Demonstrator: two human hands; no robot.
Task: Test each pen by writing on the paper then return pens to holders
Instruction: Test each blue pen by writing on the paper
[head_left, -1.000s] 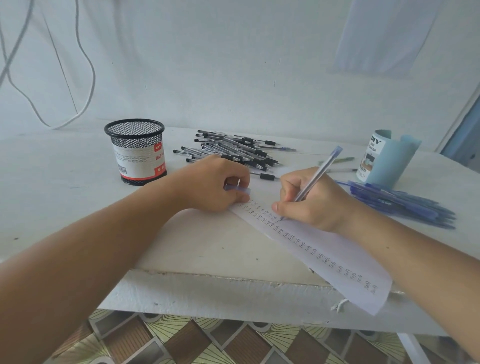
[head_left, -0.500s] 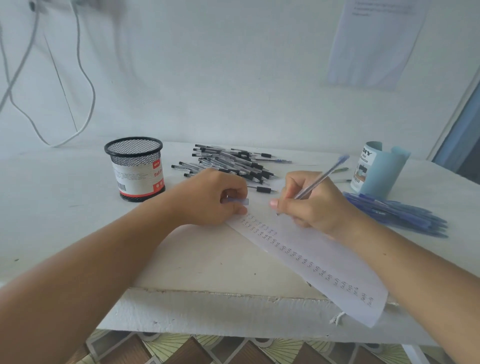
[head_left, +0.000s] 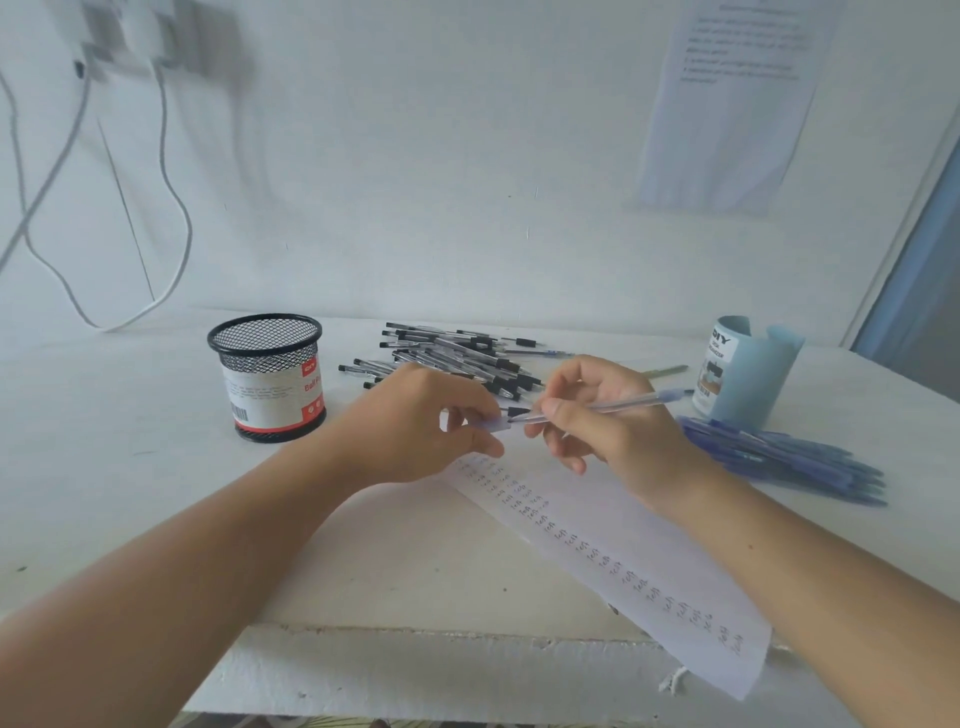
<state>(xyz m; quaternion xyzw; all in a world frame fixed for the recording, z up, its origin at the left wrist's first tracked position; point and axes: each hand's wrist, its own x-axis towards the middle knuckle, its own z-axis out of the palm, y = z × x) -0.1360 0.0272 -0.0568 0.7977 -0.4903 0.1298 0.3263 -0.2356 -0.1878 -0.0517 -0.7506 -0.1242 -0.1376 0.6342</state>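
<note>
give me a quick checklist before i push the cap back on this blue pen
1. Right hand grip on the translucent blue pen: ok, fingers pinch the barrel.
2. Left hand grip on the pale blue pen cap: ok, held at the fingertips.
3. Tip aimed at the cap: ok, the pen points straight at it.
4. Tip already inside the cap: cannot tell, the junction is too small to read.
5. Pen lifted off the white paper strip: ok.
6. Light blue curved holder upright and open on top for the return: ok.
</note>
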